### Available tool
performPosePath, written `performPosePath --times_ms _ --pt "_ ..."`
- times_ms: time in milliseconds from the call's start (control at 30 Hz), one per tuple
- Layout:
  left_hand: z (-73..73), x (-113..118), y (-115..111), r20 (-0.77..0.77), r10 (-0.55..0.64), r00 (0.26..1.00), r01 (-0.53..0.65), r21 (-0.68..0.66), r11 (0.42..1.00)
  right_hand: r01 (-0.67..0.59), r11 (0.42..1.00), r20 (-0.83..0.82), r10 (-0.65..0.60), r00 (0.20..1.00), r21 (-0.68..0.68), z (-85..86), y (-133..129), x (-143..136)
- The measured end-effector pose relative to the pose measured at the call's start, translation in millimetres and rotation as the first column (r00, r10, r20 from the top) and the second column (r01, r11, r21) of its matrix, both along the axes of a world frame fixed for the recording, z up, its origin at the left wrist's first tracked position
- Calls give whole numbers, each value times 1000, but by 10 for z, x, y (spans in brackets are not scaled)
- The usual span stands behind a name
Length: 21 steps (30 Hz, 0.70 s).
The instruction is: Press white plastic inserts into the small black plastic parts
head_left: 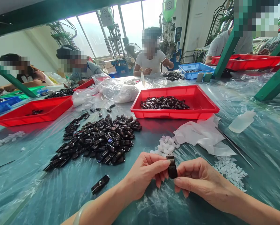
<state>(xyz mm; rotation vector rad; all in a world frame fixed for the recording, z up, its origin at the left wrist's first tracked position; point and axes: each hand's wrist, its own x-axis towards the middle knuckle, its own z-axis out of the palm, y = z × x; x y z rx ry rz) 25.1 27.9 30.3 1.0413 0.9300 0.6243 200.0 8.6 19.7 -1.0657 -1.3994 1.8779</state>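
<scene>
Between my two hands is a small glossy black part (172,167), held upright near the lower middle of the view. My left hand (146,172) pinches its upper left side between thumb and fingers. The fingertips of my right hand (196,178) close on its lower right edge. A large heap of similar black parts (102,137) lies on the film-covered table to the left. One single black part (100,184) rests apart from the heap, nearer to me. Just behind my hands is a pile of white pieces (165,145).
A red tray (175,115) with black parts stands behind the heap; another red tray (37,117) is at left. Tweezers (236,147), a white cloth (201,134), small white bits (231,172) and a bottle (242,121) lie right. Several people sit across the table (60,193).
</scene>
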Motion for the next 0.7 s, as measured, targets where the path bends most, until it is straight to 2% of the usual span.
performPosePath --times_ms 700 --pt "10 -5 -2 -32 -16 999 16 14 1000 -16 1000 38 16 999 6 20 3 -5"
